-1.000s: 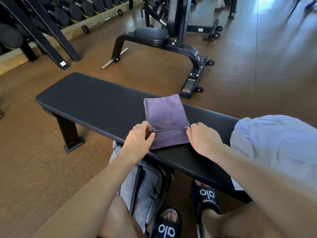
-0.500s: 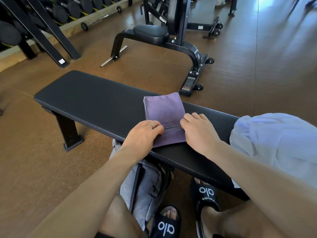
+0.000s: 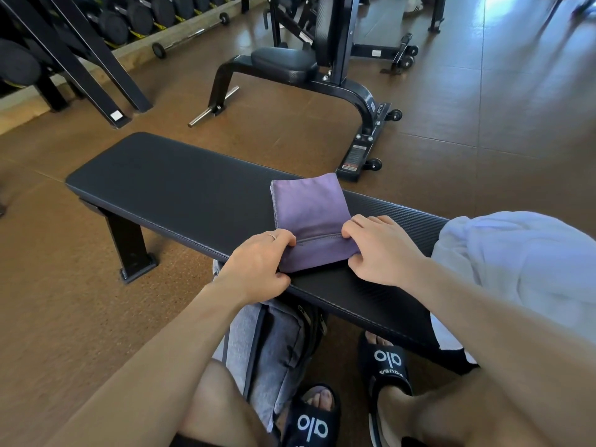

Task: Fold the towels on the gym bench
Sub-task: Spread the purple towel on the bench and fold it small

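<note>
Both hands' fingers have curled since lying flat, left hand (image 3: 258, 262) and right hand (image 3: 380, 250) pinching the purple towel's (image 3: 309, 214) near edges.

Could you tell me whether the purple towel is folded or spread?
Folded: the purple towel is a compact layered rectangle on the bench.

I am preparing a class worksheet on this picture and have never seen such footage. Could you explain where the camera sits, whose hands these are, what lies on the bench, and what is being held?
There is no machine here. A camera worn on a person's head looks down at their own bare hands. A black gym bench crosses the view. On it lies a folded purple towel. The left hand and the right hand each pinch its near part on either side. A crumpled white towel waits at the bench's right end.
</note>
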The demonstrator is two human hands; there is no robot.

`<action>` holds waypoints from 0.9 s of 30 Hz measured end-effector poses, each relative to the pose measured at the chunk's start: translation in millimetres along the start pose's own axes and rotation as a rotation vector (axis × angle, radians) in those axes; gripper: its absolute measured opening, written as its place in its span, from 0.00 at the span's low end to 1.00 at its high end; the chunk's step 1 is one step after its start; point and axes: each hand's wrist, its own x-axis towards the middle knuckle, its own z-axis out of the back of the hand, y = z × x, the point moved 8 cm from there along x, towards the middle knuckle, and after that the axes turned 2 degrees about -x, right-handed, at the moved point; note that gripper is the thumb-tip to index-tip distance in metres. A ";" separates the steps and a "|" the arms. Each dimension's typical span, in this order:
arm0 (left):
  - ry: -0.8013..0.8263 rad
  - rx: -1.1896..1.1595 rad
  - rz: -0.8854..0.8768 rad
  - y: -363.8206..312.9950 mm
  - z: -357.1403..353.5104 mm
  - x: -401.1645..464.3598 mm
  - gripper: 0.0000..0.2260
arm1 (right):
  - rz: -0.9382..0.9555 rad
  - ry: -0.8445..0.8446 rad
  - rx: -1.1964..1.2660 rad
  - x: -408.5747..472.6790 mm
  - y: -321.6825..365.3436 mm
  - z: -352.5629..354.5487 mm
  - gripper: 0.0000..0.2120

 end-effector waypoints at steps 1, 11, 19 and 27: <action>-0.011 -0.003 0.011 1.9 1.0 -0.2 0.23 | -0.016 -0.020 0.019 0.2 -1.6 1.9 0.13; -0.131 -0.225 0.079 11.2 7.1 -2.0 0.06 | -0.120 -0.095 0.137 3.6 -10.6 9.1 0.07; -0.203 -0.625 0.327 31.4 9.2 -6.8 0.03 | -0.320 -0.062 0.465 4.2 -24.6 -4.7 0.10; -0.147 -0.654 0.489 35.7 -4.3 -2.2 0.04 | -0.366 -0.051 0.356 9.5 -24.9 -15.1 0.11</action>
